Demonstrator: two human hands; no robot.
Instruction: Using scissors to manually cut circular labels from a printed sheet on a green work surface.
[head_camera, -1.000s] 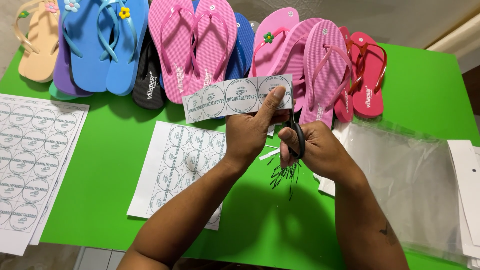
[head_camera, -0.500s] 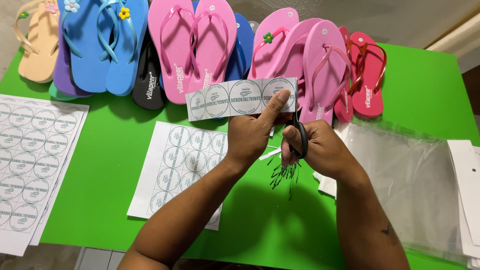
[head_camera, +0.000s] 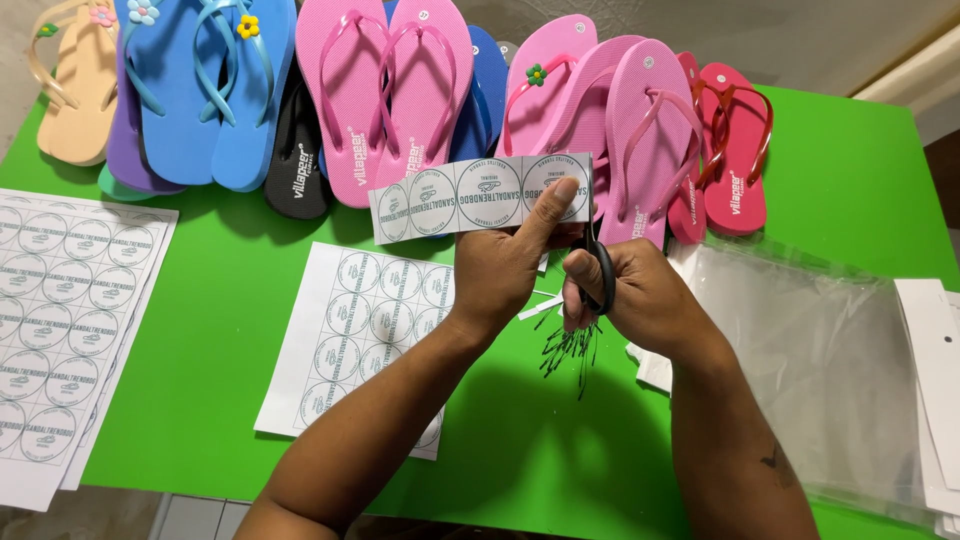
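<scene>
A bright green table (head_camera: 850, 170) stands on grey floor, evenly lit, casting soft shadows.

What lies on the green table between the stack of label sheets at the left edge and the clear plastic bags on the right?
In the head view: a partly cut label sheet, and both forearms crossing above the table.

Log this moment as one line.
left hand: holds label strip | right hand: scissors at strip's right end | green table
</scene>
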